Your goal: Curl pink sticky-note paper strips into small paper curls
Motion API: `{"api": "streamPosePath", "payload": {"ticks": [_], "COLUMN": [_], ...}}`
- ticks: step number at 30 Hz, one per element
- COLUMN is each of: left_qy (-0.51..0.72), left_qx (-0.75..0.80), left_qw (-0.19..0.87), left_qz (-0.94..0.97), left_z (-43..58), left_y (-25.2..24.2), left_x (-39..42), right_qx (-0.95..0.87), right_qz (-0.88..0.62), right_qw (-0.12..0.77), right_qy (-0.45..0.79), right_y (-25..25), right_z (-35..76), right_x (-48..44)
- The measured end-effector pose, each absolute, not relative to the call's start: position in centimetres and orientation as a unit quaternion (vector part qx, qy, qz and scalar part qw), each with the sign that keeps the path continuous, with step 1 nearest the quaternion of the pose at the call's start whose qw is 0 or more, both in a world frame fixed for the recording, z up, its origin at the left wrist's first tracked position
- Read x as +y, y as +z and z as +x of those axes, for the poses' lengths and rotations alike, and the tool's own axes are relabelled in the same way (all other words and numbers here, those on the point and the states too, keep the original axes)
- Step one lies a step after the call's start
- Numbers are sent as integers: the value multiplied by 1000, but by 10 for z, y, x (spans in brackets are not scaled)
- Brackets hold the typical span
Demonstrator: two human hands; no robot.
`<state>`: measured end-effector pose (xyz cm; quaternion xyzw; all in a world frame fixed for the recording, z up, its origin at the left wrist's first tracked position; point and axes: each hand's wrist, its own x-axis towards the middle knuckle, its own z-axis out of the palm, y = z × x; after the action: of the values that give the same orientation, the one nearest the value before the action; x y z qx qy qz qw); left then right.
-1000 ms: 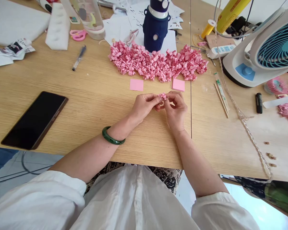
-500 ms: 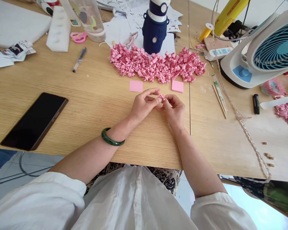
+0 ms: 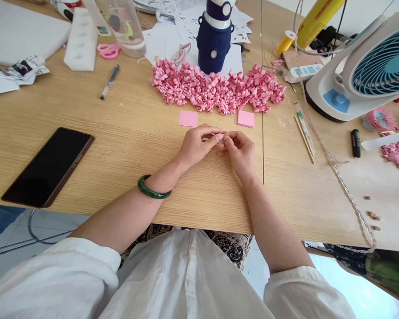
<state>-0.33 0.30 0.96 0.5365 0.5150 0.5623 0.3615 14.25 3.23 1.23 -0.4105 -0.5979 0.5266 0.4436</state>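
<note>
My left hand (image 3: 197, 144), with a green bangle (image 3: 153, 188) on its wrist, meets my right hand (image 3: 242, 153) above the table. Thumbs and fingers of both are pinched together on a small pink paper flower, now almost wholly covered by the fingertips. Just beyond the hands lie a single pink paper slip (image 3: 188, 118) on the left and a small stack of pink paper slips (image 3: 245, 118) on the right. Behind these spreads a long heap of curled pink paper flowers (image 3: 216, 93).
A dark blue bottle (image 3: 214, 44) stands behind the heap. To the left are a phone (image 3: 48, 167), a pen (image 3: 110, 82) and pink scissors (image 3: 109, 51). A fan (image 3: 355, 75), wooden sticks (image 3: 304, 139), a black marker (image 3: 355, 142) and a twisted cord (image 3: 347, 195) occupy the right side.
The fingertips have closed in over the pink paper flower, which showed between them before. The left index finger has come down toward the right fingertips.
</note>
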Motion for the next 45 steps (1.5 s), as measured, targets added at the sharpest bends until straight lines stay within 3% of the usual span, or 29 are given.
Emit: {"api": "streamPosePath", "payload": {"ticks": [19, 30, 45], "left_qy": [565, 582, 593], "left_qx": [523, 499, 503], "left_qw": [402, 478, 479], "left_qz": [495, 428, 407], "left_z": [-1, 1, -1], "left_y": [12, 13, 12], "left_x": [4, 5, 7], "right_qx": [-549, -539, -514], "right_qz": [-414, -415, -409], "right_qw": [437, 424, 398], "right_qy": [580, 598, 641], "right_y": [10, 13, 19], "right_z": [146, 146, 147], "right_x": [39, 36, 36]}}
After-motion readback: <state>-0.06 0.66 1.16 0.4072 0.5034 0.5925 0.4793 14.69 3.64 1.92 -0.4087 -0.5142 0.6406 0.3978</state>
